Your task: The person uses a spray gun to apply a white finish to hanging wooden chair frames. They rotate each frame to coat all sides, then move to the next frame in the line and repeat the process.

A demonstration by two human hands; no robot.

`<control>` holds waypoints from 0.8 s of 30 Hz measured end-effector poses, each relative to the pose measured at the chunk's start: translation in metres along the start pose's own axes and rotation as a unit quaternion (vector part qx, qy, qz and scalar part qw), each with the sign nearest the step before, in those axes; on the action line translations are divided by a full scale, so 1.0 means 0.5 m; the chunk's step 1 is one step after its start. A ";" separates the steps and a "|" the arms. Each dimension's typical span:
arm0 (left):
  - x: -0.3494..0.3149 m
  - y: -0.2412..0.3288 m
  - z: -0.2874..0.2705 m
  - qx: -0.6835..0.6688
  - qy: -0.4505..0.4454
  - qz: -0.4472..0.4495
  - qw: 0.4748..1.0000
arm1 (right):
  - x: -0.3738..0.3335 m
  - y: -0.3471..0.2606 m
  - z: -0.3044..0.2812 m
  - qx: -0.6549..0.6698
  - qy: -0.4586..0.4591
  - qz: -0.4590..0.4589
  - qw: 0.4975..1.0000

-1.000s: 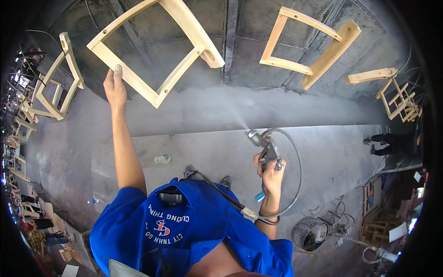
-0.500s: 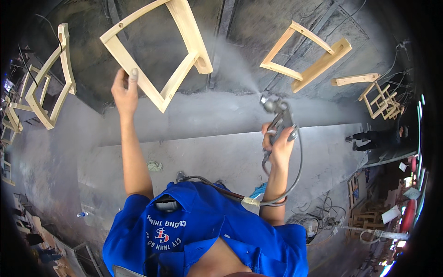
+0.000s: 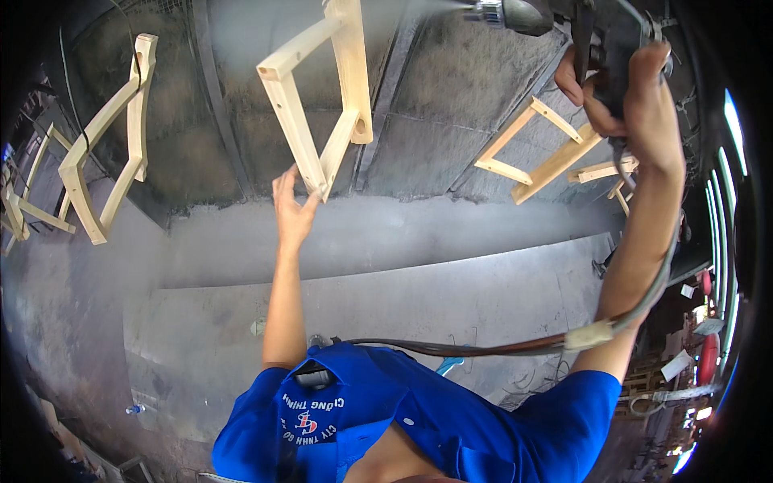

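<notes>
My left hand (image 3: 295, 211) is pinched on the bottom corner of a pale wooden frame (image 3: 291, 113), which hangs tilted in front of me with its top out of view. High on the right, my right hand (image 3: 632, 105) is wrapped round a spray gun (image 3: 527, 16). Its silver nozzle points left, and a pale mist drifts from it across the frame's upper part. A hose (image 3: 515, 348) trails from the gun down along my right forearm and across my front.
Another wooden frame (image 3: 555, 165) hangs at the right, with further pieces behind it. More frames (image 3: 103, 145) hang on the left. Dark wall panels (image 3: 451, 105) stand behind. A small bottle (image 3: 135, 409) lies on the grey floor (image 3: 241, 310) at the left.
My right hand has raised the spray gun up and to the right, nearer to me. The held frame has turned, and my left hand has shifted right to its bottom corner.
</notes>
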State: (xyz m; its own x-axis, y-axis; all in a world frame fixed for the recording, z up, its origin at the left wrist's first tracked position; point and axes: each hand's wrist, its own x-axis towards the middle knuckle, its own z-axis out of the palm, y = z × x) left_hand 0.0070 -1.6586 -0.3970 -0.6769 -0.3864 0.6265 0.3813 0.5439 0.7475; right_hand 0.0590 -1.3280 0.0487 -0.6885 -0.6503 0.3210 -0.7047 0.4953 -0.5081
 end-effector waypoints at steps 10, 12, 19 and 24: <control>0.014 -0.007 -0.023 -0.038 -0.010 -0.008 0.999 | 0.195 -0.202 0.118 -0.210 0.105 0.032 0.971; 0.022 -0.012 -0.031 -0.040 -0.010 -0.007 0.999 | 0.200 -0.196 0.126 -0.209 0.026 0.004 0.978; 0.048 -0.028 -0.030 -0.023 -0.027 -0.002 0.999 | 0.164 -0.068 0.168 -0.109 -0.142 0.179 0.967; 0.042 -0.014 -0.007 -0.017 -0.038 -0.039 0.998 | 0.126 0.105 0.210 -0.203 0.051 0.085 0.974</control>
State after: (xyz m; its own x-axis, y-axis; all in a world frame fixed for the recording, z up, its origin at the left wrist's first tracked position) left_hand -0.0078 -1.6730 -0.3886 -0.7506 -0.3681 0.5488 0.3458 0.4888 0.8009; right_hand -0.0034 -1.4035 -0.0415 -0.8002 -0.4884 0.3479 -0.5743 0.7912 -0.2101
